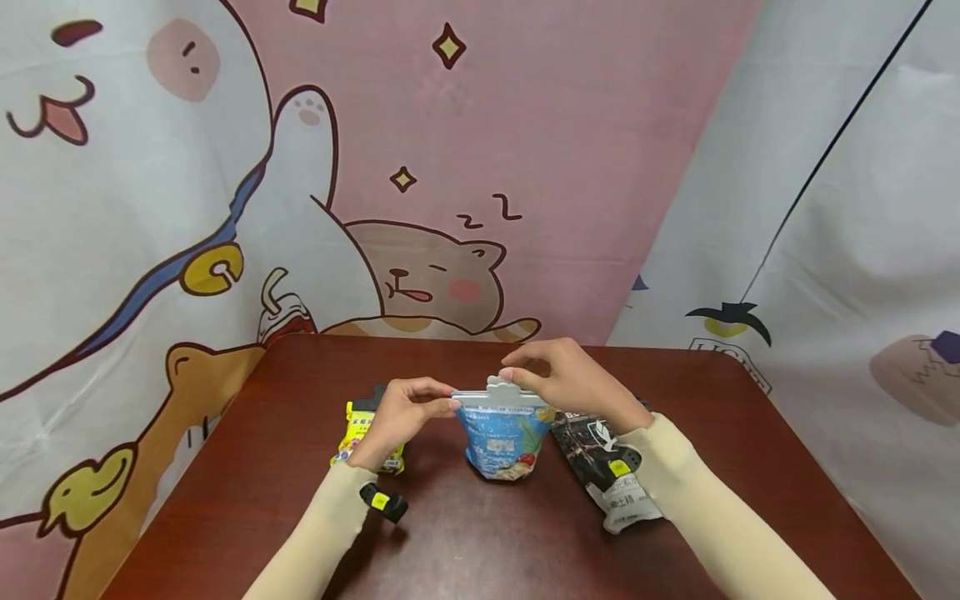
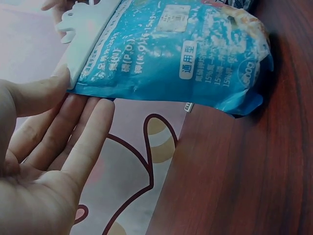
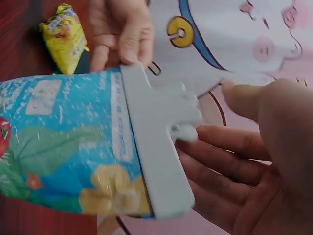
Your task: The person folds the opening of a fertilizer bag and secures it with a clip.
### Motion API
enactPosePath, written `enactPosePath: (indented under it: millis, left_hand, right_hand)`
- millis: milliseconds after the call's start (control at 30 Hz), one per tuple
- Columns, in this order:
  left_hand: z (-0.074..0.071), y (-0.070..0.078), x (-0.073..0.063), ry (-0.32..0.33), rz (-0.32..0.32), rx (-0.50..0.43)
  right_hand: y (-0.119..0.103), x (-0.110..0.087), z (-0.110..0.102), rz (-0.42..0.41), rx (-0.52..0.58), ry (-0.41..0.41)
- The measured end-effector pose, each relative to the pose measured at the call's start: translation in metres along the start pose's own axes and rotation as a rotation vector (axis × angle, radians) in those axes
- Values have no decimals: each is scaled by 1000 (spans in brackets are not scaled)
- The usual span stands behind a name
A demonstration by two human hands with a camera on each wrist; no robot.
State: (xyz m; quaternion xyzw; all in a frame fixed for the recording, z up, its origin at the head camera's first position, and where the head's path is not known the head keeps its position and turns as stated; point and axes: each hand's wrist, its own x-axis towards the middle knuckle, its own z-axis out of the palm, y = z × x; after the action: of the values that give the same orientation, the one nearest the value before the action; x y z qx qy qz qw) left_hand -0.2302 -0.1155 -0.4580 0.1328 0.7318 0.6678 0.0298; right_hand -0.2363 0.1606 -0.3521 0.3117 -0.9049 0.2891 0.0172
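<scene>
A blue printed plastic bag [image 1: 498,442] stands on the table, labelled as 15% N-P-K fertilizer in the left wrist view. Across its top lies a pale grey-white sealing clip [image 3: 154,147] with a wavy-edged handle. My left hand [image 1: 397,421] pinches the bag's upper left corner at the clip's end, thumb in front and fingers behind. At the clip's handle is my right hand [image 1: 570,382]. In the right wrist view its fingers [image 3: 215,171] extend behind the clip, touching or nearly touching the rear handle, while the thumb stands apart from it.
A yellow bag [image 1: 352,433] with a dark clip [image 1: 367,402] lies left, partly behind my left hand. To the right is a black and grey bag [image 1: 588,454], partly under my right forearm. A printed cloth [image 1: 585,167] hangs behind the brown table [image 1: 465,542].
</scene>
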Motion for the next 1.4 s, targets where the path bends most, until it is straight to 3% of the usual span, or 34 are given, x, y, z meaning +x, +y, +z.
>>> enactPosePath:
  millis: [200,467,733,1000,1400]
  left_hand:
    - [1,-1,0,-1,-2,1]
    - [1,1,-2,1,-26,6]
    - [1,1,-2,5,-34,5]
    - [1,0,-3,-7,-23,-7]
    - [1,1,-5,1,-26,-5]
  right_hand:
    - [19,-12,-9,134,163,-1]
    - [36,-32,-2,225,409,37]
    - [49,-58,18,237,356,132]
    - [53,-68,33,238,435,213]
    - [52,-72,46,278,572,267]
